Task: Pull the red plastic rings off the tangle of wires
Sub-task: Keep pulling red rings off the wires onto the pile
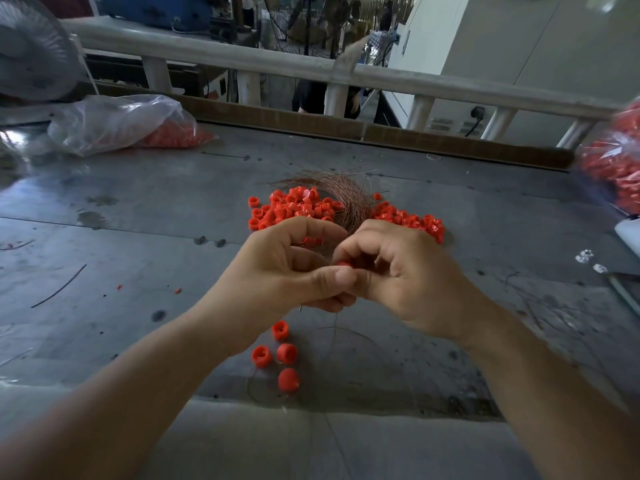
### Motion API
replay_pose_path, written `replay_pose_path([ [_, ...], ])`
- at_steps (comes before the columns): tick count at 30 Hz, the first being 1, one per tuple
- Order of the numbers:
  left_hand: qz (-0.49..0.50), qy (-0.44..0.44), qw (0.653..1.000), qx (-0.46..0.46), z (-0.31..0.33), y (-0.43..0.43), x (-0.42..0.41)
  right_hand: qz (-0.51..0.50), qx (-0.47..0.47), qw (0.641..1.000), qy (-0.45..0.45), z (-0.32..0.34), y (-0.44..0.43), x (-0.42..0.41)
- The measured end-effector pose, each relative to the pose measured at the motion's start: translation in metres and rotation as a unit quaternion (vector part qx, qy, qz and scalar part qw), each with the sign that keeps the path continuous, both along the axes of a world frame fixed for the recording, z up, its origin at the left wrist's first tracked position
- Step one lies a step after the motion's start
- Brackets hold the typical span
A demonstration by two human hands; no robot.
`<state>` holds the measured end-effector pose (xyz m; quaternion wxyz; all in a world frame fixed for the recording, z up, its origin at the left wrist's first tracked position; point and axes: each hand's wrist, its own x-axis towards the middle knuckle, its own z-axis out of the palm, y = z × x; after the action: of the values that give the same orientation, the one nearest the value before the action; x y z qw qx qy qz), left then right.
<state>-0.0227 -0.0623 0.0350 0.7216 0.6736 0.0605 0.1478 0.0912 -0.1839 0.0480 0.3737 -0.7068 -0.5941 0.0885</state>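
Left hand: your left hand (277,268) is curled tight, its thumb tip pressed on a red ring (344,264).
Right hand: your right hand (408,271) is curled too, pinching the same red ring from the other side; the hands touch.
Thin wire: one thin wire (335,318) trails down from under your fingers.
Loose rings: four loose rings (286,353) lie on the metal table (138,209), just below your wrists.
Tangle of wires: the coppery tangle of wires (346,195) lies just beyond your hands, ring heaps (291,206) on both sides.
Bags: a clear left bag (114,123) and a right bag (613,161), both holding red pieces, sit well apart at the far corners.
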Motion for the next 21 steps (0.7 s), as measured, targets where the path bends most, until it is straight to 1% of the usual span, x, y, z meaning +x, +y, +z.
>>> replay_pose_path([
  [2,0.012,-0.007,1.0,0.019,-0.0008,-0.0013,-0.0007,-0.006,-0.001,1.0,-0.004,-0.0015,0.0008,-0.003],
  [9,0.021,-0.031,0.999,0.004,0.0,-0.003,-0.0021,-0.018,0.02,1.0,0.008,-0.0032,0.0028,-0.0103],
  [13,0.015,-0.009,1.0,-0.022,0.0004,-0.003,-0.0007,-0.005,0.006,0.998,0.069,-0.0009,0.0023,-0.0064],
  [16,0.006,0.008,0.998,-0.057,0.0015,-0.0002,0.0001,-0.004,0.029,0.992,0.122,-0.0005,0.0025,-0.0064],
  [19,-0.001,0.009,0.996,-0.09,0.0029,0.0018,0.0002,-0.006,0.043,0.984,0.173,-0.0015,0.0029,-0.0057],
  [21,0.003,-0.003,0.993,-0.118,0.0036,0.003,0.0002,0.002,0.033,0.976,0.214,-0.0026,0.0034,-0.004],
])
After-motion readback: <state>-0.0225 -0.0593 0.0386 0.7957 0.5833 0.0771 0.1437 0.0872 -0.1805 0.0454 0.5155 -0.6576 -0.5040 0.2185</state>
